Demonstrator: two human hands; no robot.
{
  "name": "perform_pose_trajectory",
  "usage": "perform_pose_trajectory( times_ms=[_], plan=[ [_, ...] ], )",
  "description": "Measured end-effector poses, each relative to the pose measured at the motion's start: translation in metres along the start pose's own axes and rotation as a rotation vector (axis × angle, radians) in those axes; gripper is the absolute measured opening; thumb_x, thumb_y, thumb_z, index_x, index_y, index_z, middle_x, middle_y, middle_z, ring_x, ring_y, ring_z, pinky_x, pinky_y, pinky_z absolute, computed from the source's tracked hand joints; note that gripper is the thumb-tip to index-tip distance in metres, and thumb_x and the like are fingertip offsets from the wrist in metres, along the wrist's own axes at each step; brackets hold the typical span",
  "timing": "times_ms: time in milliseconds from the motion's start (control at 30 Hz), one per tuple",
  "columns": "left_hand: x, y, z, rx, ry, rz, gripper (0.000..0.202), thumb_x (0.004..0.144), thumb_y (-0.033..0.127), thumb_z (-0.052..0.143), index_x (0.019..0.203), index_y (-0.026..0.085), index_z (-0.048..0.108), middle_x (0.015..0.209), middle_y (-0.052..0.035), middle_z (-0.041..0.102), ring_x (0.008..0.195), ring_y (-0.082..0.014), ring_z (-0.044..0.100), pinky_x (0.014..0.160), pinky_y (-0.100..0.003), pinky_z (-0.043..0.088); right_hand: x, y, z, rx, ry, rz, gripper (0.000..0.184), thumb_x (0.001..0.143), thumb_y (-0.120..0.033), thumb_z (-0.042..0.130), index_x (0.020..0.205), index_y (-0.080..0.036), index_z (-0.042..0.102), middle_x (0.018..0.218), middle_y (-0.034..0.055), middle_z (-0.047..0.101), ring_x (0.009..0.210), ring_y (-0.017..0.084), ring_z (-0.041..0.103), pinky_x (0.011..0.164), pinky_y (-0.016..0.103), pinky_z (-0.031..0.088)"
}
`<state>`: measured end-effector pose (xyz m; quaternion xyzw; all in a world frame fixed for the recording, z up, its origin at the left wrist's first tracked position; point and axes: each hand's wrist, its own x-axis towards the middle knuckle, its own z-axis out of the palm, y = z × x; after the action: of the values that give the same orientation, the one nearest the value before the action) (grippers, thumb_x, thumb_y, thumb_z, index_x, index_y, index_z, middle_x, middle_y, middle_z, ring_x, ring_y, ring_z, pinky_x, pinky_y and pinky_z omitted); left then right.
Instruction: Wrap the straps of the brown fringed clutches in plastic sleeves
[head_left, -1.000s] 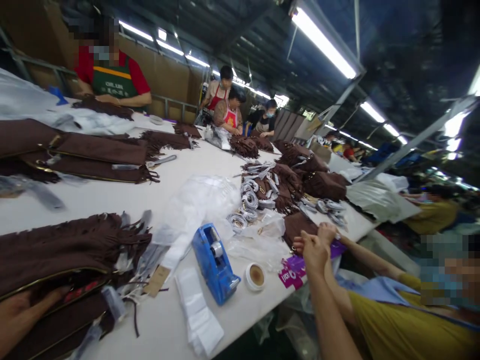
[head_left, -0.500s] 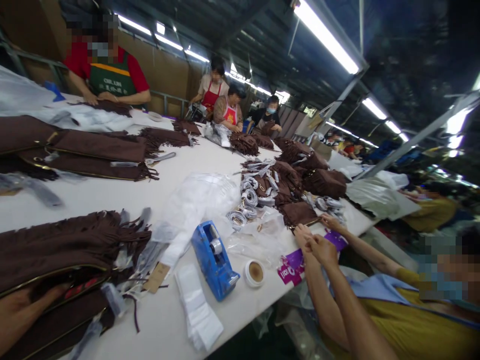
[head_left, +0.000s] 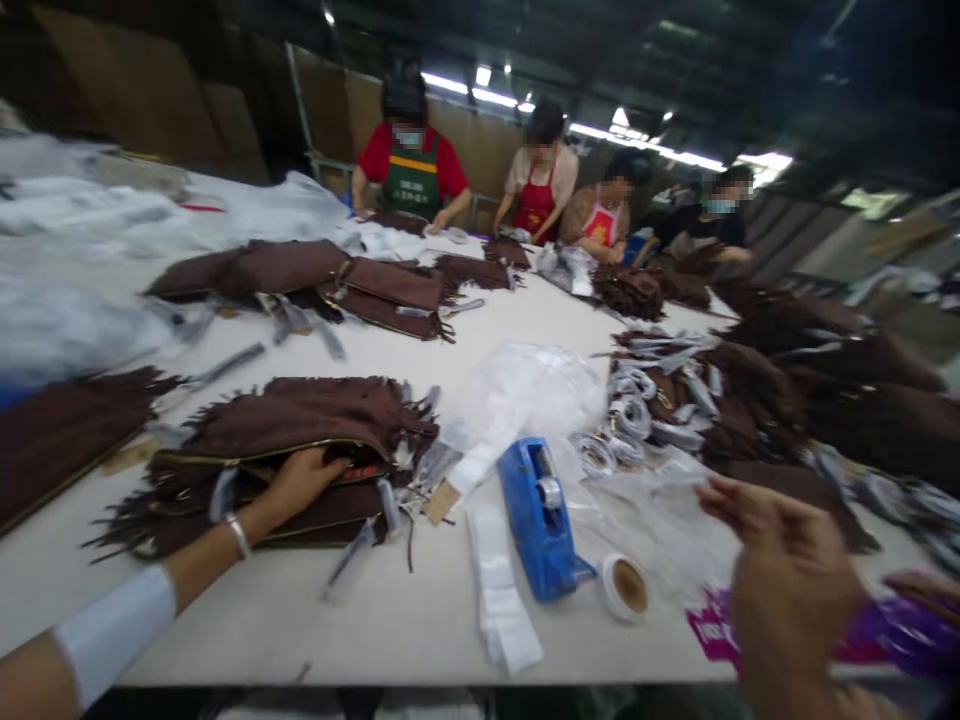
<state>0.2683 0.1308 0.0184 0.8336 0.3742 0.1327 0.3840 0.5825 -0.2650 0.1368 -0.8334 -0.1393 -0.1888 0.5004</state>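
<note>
My left hand [head_left: 304,480] reaches into the unzipped mouth of a brown fringed bag [head_left: 277,415]; its fingers close on the bag's edge, their tips partly hidden. Something red [head_left: 364,472] shows inside beside them. At the right, my right hand [head_left: 787,570] is raised in front of a clear plastic bag [head_left: 667,510], blurred, with its fingertips pinched together. What they hold, if anything, I cannot make out. Between my hands stand a blue tape dispenser [head_left: 536,530], a stack of white strips [head_left: 501,600] and a tape roll [head_left: 626,588].
More brown fringed bags [head_left: 300,270] lie across the white table [head_left: 360,635]. Wrapped straps [head_left: 634,410] are heaped at the right beside purple packaging [head_left: 900,630]. White plastic [head_left: 532,385] lies mid-table. Several co-workers, including one in a green apron [head_left: 411,180], work along the far side.
The view has swung left and levelled, so the table's things sit further right. My left hand is still at the bag's opening. My right hand now looms larger at the lower right.
</note>
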Motion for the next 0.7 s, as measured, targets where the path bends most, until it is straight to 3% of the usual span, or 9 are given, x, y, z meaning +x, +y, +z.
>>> perform_pose_trajectory(
  times_ms=[100,167,233,367,467,600,700],
  plan=[
    [-0.001,-0.012,-0.003,-0.011,0.016,-0.012,0.033,0.079,0.04,0.053,0.094,0.014,0.068,0.094,-0.0061,0.072,0.095,-0.0282,0.062,0.088,-0.034,0.047,-0.078,-0.038,0.073,0.097,-0.476,-0.26,0.021,0.091,-0.04,0.052,0.096,-0.024,0.065,0.1,0.0073,0.071,0.095,0.022,0.067,0.087,0.038,0.052],
    [0.003,-0.014,-0.001,-0.062,0.021,-0.002,0.033,0.078,0.039,0.053,0.096,0.016,0.068,0.097,-0.0071,0.072,0.098,-0.0303,0.062,0.093,-0.038,0.045,-0.122,-0.043,0.109,0.158,-0.705,-0.431,0.019,0.095,-0.032,0.046,0.096,-0.023,0.063,0.104,0.0067,0.069,0.099,0.02,0.065,0.09,0.034,0.051],
    [0.004,-0.015,0.0,-0.124,0.02,0.023,0.035,0.077,0.037,0.054,0.1,0.015,0.067,0.103,-0.0082,0.071,0.103,-0.0317,0.06,0.098,-0.042,0.042,-0.15,-0.036,0.132,0.148,-0.888,-0.592,0.018,0.095,-0.023,0.043,0.102,-0.022,0.06,0.106,0.0072,0.068,0.099,0.018,0.065,0.086,0.03,0.053],
    [0.004,-0.02,-0.001,-0.172,-0.001,0.023,0.032,0.078,0.038,0.053,0.097,0.017,0.068,0.101,-0.008,0.071,0.1,-0.032,0.061,0.098,-0.044,0.042,-0.164,-0.018,0.137,-0.107,-1.062,-0.91,0.026,0.091,-0.008,0.04,0.103,-0.02,0.06,0.106,0.0085,0.068,0.09,0.02,0.066,0.077,0.03,0.054],
    [0.004,-0.025,-0.001,-0.169,0.0,0.028,0.031,0.079,0.038,0.053,0.094,0.017,0.069,0.1,-0.0073,0.072,0.1,-0.0317,0.062,0.096,-0.043,0.043,-0.159,-0.023,0.129,-0.258,-1.121,-1.036,0.027,0.086,-0.003,0.045,0.097,-0.021,0.062,0.102,0.0074,0.069,0.089,0.02,0.065,0.081,0.031,0.051],
    [0.005,-0.028,0.001,-0.188,-0.004,0.026,0.032,0.08,0.038,0.052,0.097,0.016,0.068,0.103,-0.0081,0.071,0.101,-0.0317,0.062,0.096,-0.042,0.042,-0.153,-0.04,0.126,-0.329,-1.235,-1.033,0.02,0.084,-0.004,0.053,0.089,-0.021,0.063,0.094,0.0055,0.07,0.088,0.019,0.064,0.079,0.028,0.048],
    [0.006,-0.031,0.002,-0.201,0.002,0.061,0.034,0.081,0.036,0.052,0.103,0.015,0.066,0.108,-0.0089,0.069,0.106,-0.0316,0.06,0.099,-0.043,0.04,-0.145,-0.048,0.13,-0.388,-1.216,-0.888,0.021,0.086,-0.007,0.051,0.093,-0.022,0.065,0.098,0.0051,0.07,0.089,0.02,0.064,0.077,0.028,0.046]
  ],
)
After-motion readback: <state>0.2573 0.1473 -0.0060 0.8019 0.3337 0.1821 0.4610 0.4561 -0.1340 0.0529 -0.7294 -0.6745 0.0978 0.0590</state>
